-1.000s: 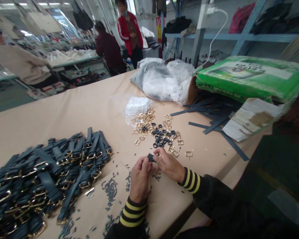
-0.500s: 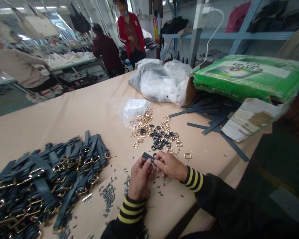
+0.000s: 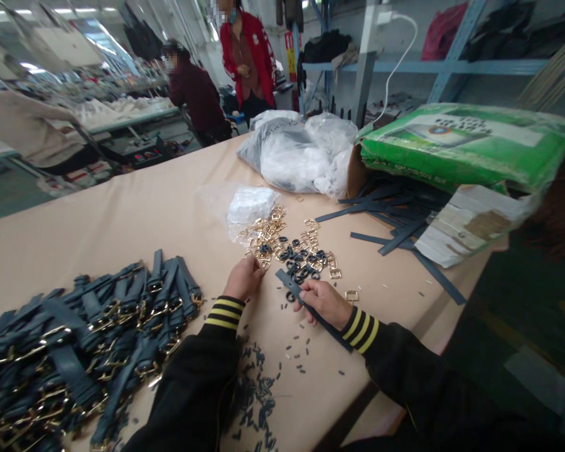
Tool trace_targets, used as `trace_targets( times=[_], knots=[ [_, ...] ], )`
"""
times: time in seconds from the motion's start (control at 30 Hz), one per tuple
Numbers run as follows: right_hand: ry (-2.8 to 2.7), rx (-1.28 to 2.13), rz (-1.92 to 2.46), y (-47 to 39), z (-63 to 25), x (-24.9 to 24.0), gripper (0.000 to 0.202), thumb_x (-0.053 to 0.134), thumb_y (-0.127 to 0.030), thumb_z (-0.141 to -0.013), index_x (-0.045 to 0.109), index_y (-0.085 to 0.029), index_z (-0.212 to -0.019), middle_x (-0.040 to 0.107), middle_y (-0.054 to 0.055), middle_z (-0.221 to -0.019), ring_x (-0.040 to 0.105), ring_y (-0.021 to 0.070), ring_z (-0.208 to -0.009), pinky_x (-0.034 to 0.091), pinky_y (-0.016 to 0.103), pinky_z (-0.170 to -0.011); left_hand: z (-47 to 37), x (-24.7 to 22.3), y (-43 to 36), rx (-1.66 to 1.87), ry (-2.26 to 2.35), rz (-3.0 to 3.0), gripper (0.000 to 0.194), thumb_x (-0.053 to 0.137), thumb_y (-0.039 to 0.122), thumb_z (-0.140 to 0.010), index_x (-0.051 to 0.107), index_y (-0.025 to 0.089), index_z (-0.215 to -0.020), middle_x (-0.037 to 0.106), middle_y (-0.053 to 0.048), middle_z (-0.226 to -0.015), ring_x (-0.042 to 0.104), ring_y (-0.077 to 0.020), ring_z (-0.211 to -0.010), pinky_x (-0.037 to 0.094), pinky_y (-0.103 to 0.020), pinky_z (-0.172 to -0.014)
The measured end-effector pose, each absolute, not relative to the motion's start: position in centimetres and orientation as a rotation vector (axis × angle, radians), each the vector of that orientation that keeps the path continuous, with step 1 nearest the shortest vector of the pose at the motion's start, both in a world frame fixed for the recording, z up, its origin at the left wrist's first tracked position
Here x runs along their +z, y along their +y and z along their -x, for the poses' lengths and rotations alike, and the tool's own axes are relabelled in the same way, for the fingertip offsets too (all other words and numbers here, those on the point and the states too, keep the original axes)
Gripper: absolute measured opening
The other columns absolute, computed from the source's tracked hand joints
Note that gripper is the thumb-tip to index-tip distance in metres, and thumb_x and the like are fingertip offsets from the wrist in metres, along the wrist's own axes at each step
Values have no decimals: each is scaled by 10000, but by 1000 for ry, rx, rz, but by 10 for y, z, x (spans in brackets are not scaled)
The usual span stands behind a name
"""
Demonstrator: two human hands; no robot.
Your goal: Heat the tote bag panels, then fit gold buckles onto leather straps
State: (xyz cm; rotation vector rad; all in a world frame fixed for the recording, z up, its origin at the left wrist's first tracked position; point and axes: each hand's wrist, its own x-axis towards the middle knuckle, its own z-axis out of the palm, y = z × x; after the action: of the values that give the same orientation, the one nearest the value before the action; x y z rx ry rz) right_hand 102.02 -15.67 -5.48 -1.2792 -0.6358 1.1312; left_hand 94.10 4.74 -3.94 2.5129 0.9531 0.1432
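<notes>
My right hand [image 3: 324, 302] grips a dark blue strap [image 3: 289, 284], whose holed end points up and left while the rest runs back under the hand. At the near edge of the gold buckles [image 3: 265, 233], my left hand [image 3: 245, 277] has its fingertips closed at a buckle; how firmly it is pinched is too small to tell. Dark loops [image 3: 302, 258] lie between and beyond the two hands. Small dark pieces [image 3: 258, 389] are scattered on the table beside my left sleeve.
Buckled straps [image 3: 89, 326] form a heap on the left of the table [image 3: 169, 213]. Plastic bags [image 3: 296, 154] and a green package [image 3: 461, 147] stand at the back, with loose straps [image 3: 405, 207] beside the package. People are visible beyond the table.
My left hand has let go of the strap and moved up and left to the buckles. My right hand has shifted slightly right with the strap, which now shows more of its length.
</notes>
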Motion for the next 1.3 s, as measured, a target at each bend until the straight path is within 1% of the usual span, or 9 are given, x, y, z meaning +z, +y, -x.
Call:
trace_targets(
  times=[0.23,0.47,0.6,0.7,0.87,1.03,1.13,1.2,1.3],
  knots=[
    [-638,1128,1254,-156,-1020,-55,97,469,-224,-796,442,-133,-782,618,18,-704,475,42,-377,394,140,-322,-949,-39,53,9,984,-2468,162,511,307,-720,479,173,-634,482,19,-545,429,-121,-538,285,-237,-518],
    [-655,1108,1267,-156,-1021,-55,137,488,-269,-783,431,-145,-768,609,16,-698,453,47,-374,384,156,-328,-958,-28,43,22,926,-2494,202,525,236,-698,426,182,-530,403,30,-475,381,-114,-484,271,-248,-501],
    [-709,1007,1316,-158,-1024,-46,169,530,-303,-786,459,-150,-778,504,-46,-583,365,40,-360,303,153,-329,-942,-15,11,224,832,-2498,82,465,225,-755,475,176,-689,486,5,-608,446,-126,-569,326,-246,-563],
    [-801,880,1400,-158,-1025,-40,183,561,-306,-779,528,-140,-848,456,-58,-555,375,57,-410,320,171,-395,-923,-7,-20,187,656,-2194,152,490,323,-770,513,178,-735,504,14,-575,472,-121,-530,362,-238,-531],
    [-1015,854,1487,-159,-1019,-39,97,552,-211,-754,544,-125,-710,509,-31,-598,449,88,-539,353,192,-514,-899,-2,-55,126,644,-1617,289,609,417,-694,585,138,-767,563,-9,-611,482,-98,-508,397,-218,-488],
    [-1124,844,1480,-164,-1014,-37,49,521,-184,-767,530,-137,-761,549,-24,-623,496,104,-563,389,201,-551,-884,-10,-67,223,686,-1469,297,651,367,-680,606,129,-852,604,-21,-707,541,-99,-586,458,-226,-572],
    [-1235,744,1488,-167,-1014,-33,39,523,-172,-772,541,-143,-790,549,-21,-655,510,108,-602,397,204,-588,-877,-14,-71,226,745,-1500,269,616,375,-720,585,145,-857,530,34,-558,462,-67,-437,379,-181,-424],
    [-1298,682,1512,-167,-1014,-30,42,530,-167,-772,553,-145,-800,539,-22,-663,505,107,-609,391,201,-593,-873,-14,-74,232,753,-1489,262,601,378,-735,569,159,-876,485,55,-514,431,-63,-407,340,-171,-390],
    [-1366,627,1546,-167,-1013,-27,56,530,-148,-774,564,-152,-819,531,-28,-664,500,102,-598,382,197,-591,-868,-14,-75,290,694,-1376,278,600,385,-735,573,162,-899,548,16,-654,493,-76,-521,398,-186,-461]
  ],
)
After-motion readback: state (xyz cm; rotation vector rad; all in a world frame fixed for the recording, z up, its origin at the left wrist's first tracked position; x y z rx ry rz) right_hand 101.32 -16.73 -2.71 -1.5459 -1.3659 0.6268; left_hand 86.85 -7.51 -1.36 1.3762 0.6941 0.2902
